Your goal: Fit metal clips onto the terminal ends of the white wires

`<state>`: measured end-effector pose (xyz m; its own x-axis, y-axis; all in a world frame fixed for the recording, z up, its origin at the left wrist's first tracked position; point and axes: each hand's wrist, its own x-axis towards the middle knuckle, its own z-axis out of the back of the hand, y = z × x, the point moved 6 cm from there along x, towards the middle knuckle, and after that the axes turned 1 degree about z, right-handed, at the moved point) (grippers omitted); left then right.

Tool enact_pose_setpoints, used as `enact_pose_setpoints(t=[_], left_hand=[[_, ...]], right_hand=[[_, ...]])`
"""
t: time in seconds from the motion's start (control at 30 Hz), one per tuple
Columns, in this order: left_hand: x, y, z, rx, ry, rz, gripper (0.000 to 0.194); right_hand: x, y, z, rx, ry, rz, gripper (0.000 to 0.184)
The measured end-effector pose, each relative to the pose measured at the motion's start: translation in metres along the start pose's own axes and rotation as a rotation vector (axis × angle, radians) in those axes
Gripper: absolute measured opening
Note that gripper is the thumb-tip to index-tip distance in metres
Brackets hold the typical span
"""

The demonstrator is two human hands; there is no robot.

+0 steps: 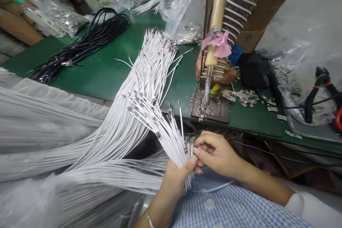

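Note:
My left hand (177, 176) is closed round a bundle of white cables (162, 128), whose metal-tipped ends fan out up and to the left. Against the bundle's right side, my right hand (215, 153) pinches with thumb and forefinger at the cable ends there. Those fingers hide most of what they grip; a white cable end seems to be between them. Beyond my hands a larger pile of white cables (136, 89) lies over the edge of the green table (88, 73), its connector ends towards the back.
A soldering iron (213, 32) with a wooden handle hangs tip down over a dark plate (223, 112). Small connector pieces (247, 98) lie to its right, near cutting pliers (315, 92). Black cables (91, 39) and plastic bags (184, 7) are at the back. A ribbed hose (242, 3) rises behind the iron.

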<state>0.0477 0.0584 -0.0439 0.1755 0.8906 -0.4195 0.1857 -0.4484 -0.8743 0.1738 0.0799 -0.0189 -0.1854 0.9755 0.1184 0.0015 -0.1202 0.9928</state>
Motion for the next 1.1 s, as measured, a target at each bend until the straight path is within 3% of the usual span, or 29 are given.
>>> enact_pose_setpoints(t=[0.2, 0.33, 0.5, 0.7, 0.93, 1.03, 1.1], left_hand=[[0.001, -0.001, 0.001, -0.006, -0.031, 0.045, 0.027], [0.000, -0.002, 0.001, 0.015, -0.049, 0.035, 0.026], [-0.001, 0.001, 0.002, -0.063, -0.069, 0.046, 0.027], [0.002, 0.004, 0.004, -0.065, -0.063, 0.006, 0.029], [0.000, 0.006, 0.002, 0.016, -0.037, 0.046, 0.030], [-0.002, 0.008, 0.001, 0.088, -0.014, 0.061, 0.032], [-0.004, 0.010, 0.001, 0.110, -0.008, 0.072, 0.033]], right_hand=[[-0.008, -0.006, -0.007, 0.330, 0.110, -0.080, 0.008], [-0.010, -0.007, -0.003, 0.221, 0.085, -0.075, 0.007], [-0.008, 0.003, 0.007, 0.073, 0.019, 0.045, 0.010], [-0.010, 0.010, 0.019, 0.130, 0.028, 0.136, 0.007], [-0.006, -0.007, 0.018, 0.088, -0.044, -0.030, 0.008], [-0.001, -0.009, 0.009, 0.062, -0.019, -0.028, 0.022], [0.002, -0.007, 0.006, 0.043, -0.006, -0.008, 0.019]])
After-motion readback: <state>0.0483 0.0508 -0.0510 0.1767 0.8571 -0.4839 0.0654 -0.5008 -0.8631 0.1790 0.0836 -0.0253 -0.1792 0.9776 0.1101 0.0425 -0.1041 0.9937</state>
